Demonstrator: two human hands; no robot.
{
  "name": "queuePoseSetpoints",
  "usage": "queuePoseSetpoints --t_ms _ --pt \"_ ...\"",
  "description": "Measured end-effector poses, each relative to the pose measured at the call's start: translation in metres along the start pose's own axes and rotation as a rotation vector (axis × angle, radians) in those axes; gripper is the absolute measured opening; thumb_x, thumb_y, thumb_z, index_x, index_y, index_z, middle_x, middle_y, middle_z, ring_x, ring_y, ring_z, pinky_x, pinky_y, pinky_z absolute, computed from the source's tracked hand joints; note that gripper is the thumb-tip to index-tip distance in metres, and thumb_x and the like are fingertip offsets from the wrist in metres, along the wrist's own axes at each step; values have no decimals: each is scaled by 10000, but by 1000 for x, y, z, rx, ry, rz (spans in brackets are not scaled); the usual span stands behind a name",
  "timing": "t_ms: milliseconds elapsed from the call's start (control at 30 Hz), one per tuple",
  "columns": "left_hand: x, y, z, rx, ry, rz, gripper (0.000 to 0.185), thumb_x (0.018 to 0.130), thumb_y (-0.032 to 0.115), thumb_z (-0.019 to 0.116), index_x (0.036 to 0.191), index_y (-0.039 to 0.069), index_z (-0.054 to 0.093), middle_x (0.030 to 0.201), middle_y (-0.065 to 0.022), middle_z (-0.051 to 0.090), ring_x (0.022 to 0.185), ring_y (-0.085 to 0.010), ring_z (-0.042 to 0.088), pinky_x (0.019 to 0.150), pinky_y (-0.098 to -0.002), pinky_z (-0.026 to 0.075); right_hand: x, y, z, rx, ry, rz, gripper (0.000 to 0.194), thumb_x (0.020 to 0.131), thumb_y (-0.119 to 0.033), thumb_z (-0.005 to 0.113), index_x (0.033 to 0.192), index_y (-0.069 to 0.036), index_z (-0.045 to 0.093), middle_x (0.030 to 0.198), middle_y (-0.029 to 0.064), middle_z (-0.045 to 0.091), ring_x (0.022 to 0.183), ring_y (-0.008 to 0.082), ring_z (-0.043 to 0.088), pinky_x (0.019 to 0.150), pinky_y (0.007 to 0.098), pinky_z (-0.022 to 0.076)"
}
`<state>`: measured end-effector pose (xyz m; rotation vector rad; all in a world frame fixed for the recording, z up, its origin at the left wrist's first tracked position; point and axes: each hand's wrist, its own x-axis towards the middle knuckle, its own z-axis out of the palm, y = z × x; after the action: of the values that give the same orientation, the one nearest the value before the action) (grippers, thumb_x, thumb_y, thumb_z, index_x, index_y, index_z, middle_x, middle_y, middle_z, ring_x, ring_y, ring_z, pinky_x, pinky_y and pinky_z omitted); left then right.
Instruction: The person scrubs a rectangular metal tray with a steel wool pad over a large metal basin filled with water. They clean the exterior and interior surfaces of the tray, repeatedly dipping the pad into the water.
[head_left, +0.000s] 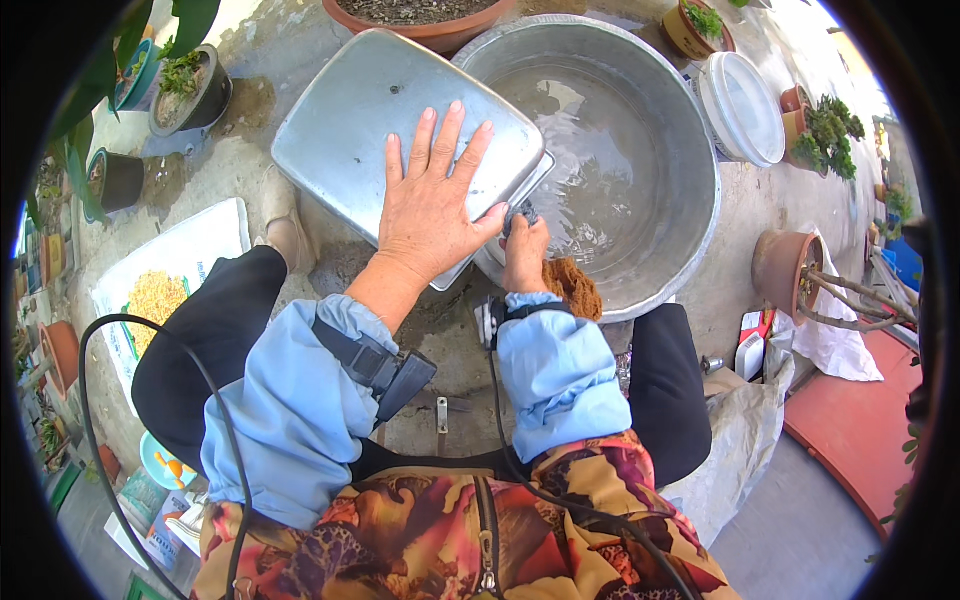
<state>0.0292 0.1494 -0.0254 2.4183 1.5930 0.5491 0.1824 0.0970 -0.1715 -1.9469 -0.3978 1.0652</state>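
Observation:
My left hand (431, 195) lies flat with its fingers spread on the upturned bottom of a rectangular metal pan (352, 127). At the pan's right corner, my right hand (526, 251) grips a grey metal scouring pad (523, 214), only partly visible between the fingers. The pan is tilted and overlaps the left rim of a large round metal basin (694, 217) with water in it. Another metal rim shows beneath the pan's right edge. A brown fibrous scrubber (576, 289) rests at the basin's near rim, just beside my right wrist.
Potted plants (191, 90) stand at the upper left, with a large clay pot (442, 26) behind the basin. A white plastic bucket (742, 109) is right of the basin. A white sack (202, 236) bearing yellow grains lies left; another clay pot (780, 270) stands right.

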Motion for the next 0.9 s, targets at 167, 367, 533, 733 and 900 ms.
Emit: queuePoseSetpoints --t_ms 167,367,533,733,900 --pt "-4 -2 2 -46 -9 -64 880 797 478 705 1562 230 349 1659 -119 204 1523 -376 173 1173 -657 147 -34 -4 0 -19 219 -206 380 913 -193 610 1196 54 557 1099 246 631 1010 359 626 894 438 476" --pt "-4 5 4 -45 34 -57 901 777 452 731 1562 220 356 1659 -115 212 1510 -382 203 1169 -645 161 -11 -46 1 -528 137 -257 312 887 -159 672 1109 28 561 1074 261 597 1073 437 581 937 491 451" --pt "-8 -7 0 -106 20 -87 904 772 436 736 1561 215 355 1654 -114 221 1507 -380 210 1171 -639 160 -13 -47 1 -393 146 -364 260 881 -121 659 1048 40 541 1006 271 608 984 462 597 882 507 453" --pt "-6 -1 1 -91 18 -80 913 757 418 746 1560 219 359 1653 -116 223 1506 -378 212 1172 -632 164 45 -72 5 -523 254 -473 239 864 -109 657 973 58 526 995 288 608 979 477 587 873 522 447" --pt "-3 3 -2 -93 6 -85 910 757 416 746 1559 220 361 1653 -115 223 1510 -373 206 1173 -632 160 57 -74 6 -498 293 -408 221 849 -112 678 929 42 541 945 285 632 966 474 608 855 535 453"
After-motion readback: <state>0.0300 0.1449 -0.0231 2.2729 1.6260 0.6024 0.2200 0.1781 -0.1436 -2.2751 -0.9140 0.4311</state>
